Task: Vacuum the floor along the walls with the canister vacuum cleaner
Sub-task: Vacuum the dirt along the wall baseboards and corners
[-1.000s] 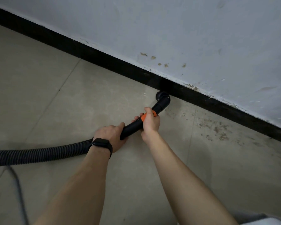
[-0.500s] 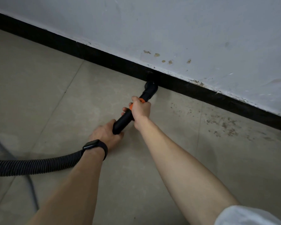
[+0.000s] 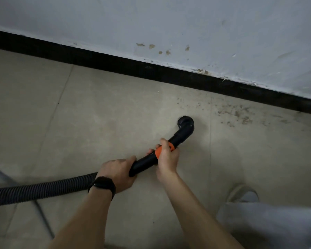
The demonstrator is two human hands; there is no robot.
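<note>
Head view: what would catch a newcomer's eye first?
Mid-frame, both hands grip the black wand: left hand where the hose joins, right hand on the orange collar. Its round brush is on the floor, apart from the black baseboard. Brown dirt lies scattered right of it.

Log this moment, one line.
left hand: grips wand end | right hand: grips orange collar | brush nozzle: apart from baseboard | dirt: further right

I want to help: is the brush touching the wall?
No, apart: bare floor tile shows between the brush head and the black baseboard.
</note>
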